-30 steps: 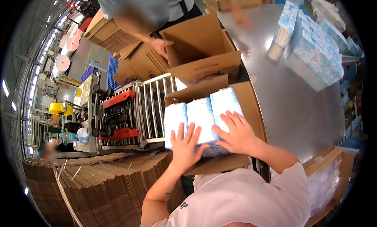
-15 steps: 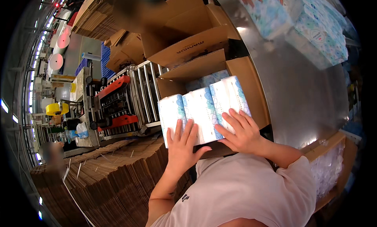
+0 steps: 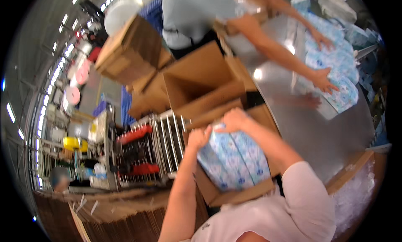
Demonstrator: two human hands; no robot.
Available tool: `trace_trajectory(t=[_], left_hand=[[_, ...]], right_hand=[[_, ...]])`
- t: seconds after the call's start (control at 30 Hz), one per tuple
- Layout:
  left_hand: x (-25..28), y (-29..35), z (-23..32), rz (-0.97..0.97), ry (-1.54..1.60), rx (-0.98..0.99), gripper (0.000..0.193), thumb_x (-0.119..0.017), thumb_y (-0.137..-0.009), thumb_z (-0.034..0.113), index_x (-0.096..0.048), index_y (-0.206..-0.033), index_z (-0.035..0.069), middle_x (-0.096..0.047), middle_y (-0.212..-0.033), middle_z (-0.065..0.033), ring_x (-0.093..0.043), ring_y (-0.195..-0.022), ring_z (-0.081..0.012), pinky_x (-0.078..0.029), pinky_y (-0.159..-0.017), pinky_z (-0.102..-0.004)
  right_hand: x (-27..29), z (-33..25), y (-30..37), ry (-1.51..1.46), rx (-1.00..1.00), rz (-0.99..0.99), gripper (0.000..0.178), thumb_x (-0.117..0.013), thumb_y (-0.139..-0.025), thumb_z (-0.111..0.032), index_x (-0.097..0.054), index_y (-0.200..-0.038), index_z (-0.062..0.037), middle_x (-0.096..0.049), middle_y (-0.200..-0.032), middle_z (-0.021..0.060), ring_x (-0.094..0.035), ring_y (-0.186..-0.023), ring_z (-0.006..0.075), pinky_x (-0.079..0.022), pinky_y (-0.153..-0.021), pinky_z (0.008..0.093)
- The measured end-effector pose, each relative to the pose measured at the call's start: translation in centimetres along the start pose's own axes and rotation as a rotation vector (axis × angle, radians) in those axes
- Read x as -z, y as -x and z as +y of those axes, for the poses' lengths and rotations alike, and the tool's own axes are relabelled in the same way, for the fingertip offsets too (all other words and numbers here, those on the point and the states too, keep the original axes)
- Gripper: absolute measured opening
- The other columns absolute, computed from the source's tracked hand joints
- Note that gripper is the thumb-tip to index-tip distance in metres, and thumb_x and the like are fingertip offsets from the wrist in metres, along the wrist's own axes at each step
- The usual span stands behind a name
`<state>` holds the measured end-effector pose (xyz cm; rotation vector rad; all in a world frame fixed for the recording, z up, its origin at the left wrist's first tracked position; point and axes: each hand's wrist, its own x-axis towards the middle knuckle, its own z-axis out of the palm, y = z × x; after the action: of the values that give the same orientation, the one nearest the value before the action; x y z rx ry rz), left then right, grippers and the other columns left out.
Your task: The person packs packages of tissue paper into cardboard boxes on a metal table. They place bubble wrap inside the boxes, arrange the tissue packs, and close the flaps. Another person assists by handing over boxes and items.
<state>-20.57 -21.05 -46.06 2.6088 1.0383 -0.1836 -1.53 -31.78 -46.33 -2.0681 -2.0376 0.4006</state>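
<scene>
Two hands on one blue-and-white bundle at the near carton.
The left hand (image 3: 199,137) and right hand (image 3: 234,120) have their fingers closed over the far edge of the bundle (image 3: 236,160), which sits in the mouth of the near carton (image 3: 245,192); its packs are too blurred to count. Beyond that carton stands one open carton (image 3: 213,103); right of it, on one metal table (image 3: 301,135), a co-worker's two hands (image 3: 323,79) touch more packs (image 3: 342,90).

A pale pink short-sleeved T-shirt (image 3: 270,219), small dark emblem (image 3: 205,226) on its left chest; left hand (image 3: 199,137) and right hand (image 3: 234,120) bare.
</scene>
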Motion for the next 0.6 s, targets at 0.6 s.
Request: trace_trajectory(t=[0.6], left_hand=[[-15.0,-1.5,-1.1,0.449,-0.009,-0.067,0.045,-0.060,-0.082,0.030,-0.052,-0.110,-0.005,-0.036,-0.129,-0.0334,-0.032,-0.121,-0.0485,-0.022,-0.102,-0.0608]], right_hand=[[-12.4,-0.3,4.5,0.086,-0.031,0.373,0.057,-0.049,-0.087,-0.041,-0.049,-0.125,0.0003,-0.039,-0.139,0.0193,-0.027,-0.135,0.0321,-0.018,-0.110,0.0504]])
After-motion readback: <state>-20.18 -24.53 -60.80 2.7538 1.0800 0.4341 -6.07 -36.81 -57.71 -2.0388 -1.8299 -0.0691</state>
